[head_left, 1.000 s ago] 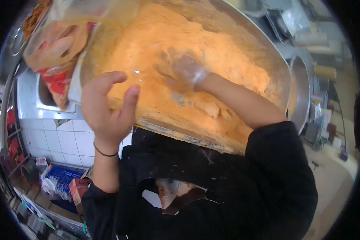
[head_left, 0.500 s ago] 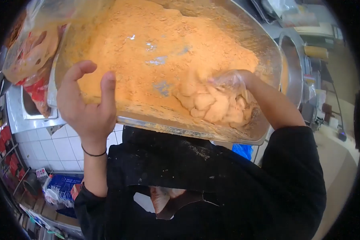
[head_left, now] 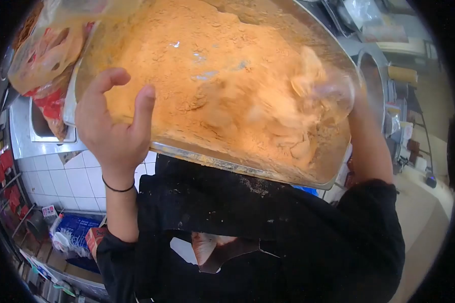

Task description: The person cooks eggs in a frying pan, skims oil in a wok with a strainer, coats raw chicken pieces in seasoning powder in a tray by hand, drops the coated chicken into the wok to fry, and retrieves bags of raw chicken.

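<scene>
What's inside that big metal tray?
Orange powder fills much of the tray, with powdery pieces near the blurry right hand. A few shiny patches show through. Anything buried under the powder is hidden.

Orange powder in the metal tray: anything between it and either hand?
Only a clear plastic glove, on the blurred right hand at the right end of the metal tray. Nothing visible stands between the orange powder and the bare left hand at the near-left side.
</scene>
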The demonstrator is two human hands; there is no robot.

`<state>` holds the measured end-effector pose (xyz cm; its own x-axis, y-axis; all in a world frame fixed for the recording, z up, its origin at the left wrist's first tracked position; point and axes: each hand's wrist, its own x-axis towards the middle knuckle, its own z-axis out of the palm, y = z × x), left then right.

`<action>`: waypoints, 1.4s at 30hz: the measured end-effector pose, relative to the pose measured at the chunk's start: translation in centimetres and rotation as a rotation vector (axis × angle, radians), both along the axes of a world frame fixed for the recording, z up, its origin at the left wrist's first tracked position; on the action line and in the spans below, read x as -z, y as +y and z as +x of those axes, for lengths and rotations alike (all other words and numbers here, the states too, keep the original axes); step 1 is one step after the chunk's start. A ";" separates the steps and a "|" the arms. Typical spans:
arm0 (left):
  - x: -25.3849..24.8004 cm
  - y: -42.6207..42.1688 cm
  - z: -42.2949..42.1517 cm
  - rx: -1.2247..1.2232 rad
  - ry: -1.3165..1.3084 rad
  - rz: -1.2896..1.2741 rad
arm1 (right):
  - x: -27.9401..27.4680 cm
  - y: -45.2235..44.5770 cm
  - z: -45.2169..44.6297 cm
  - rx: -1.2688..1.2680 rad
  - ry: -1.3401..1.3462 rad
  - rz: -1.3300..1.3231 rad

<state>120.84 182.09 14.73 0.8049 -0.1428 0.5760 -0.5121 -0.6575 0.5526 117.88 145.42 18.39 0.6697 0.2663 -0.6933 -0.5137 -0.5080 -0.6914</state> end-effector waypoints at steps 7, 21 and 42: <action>0.0 0.0 0.0 0.036 -0.004 0.025 | 1.7 2.0 -3.8 -0.019 0.161 -0.899; -0.2 0.2 0.3 0.039 -0.084 0.066 | 9.1 12.2 -2.1 0.314 0.613 0.126; -0.3 0.7 0.7 0.025 -0.111 0.000 | 8.9 14.5 2.7 0.242 -0.206 -0.539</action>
